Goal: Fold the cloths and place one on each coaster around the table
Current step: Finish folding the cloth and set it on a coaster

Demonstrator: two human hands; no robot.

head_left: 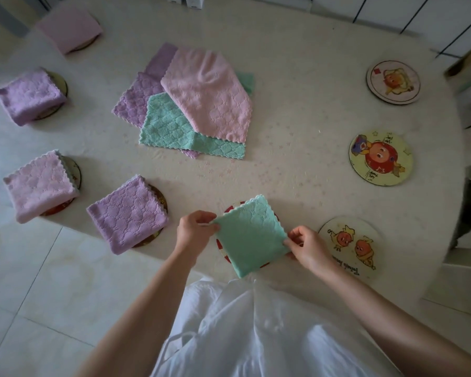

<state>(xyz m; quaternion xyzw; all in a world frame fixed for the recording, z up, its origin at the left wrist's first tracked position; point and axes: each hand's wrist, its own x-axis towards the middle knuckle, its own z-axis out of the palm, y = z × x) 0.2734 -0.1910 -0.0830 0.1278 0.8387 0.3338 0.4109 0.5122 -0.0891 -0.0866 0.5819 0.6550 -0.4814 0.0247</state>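
Folded green cloth (249,235) held over a red-rimmed coaster (223,251) at the table's near edge.

Left of the green cloth: four folded cloths already on coasters, the nearest purple (127,213). Left hand (195,231) pinches the green cloth's left corner; right hand (306,247) pinches its right corner (both closed on fabric). Beyond it, an unfolded pile (193,104). Right of it, three bare cartoon coasters, the nearest (350,247) just beside the right hand.

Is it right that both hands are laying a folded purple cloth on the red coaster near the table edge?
Not quite: the head view shows the folded square fleecy cloth is green, not purple. Both hands, left and right, hold its corners over the round red coaster near the edge of the white table.
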